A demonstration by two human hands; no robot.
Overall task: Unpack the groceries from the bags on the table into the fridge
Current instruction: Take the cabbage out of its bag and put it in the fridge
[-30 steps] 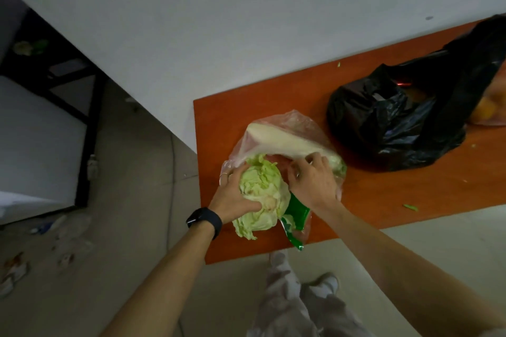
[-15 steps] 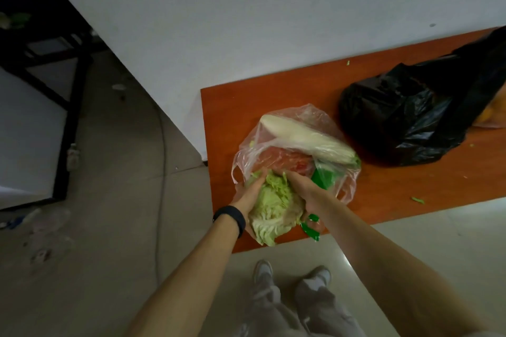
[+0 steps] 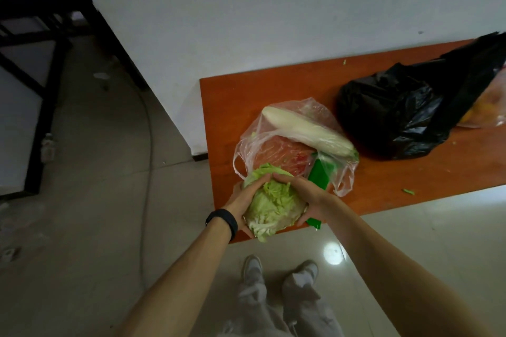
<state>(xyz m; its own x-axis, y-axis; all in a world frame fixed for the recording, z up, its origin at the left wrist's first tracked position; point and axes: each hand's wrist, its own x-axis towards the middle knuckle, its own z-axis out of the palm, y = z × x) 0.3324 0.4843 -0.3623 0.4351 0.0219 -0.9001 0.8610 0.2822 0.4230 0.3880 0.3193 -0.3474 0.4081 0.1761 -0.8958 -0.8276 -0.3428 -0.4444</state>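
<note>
A pale green cabbage is held above the near left corner of the orange table. My left hand cups its left side and my right hand curls round its right side. Behind it lies a clear plastic bag holding a long white radish, something red and a green packet. A black plastic bag lies farther right, with a bag of orange things at the right edge.
A white wall runs behind the table. Black-framed furniture stands on the tiled floor at the left. My legs and shoes are below the table's near edge. Small green scraps lie on the table.
The cabbage has come out of the clear bag toward me. Both hands now wrap round it at the table's near corner, and my right hand has left the bag.
</note>
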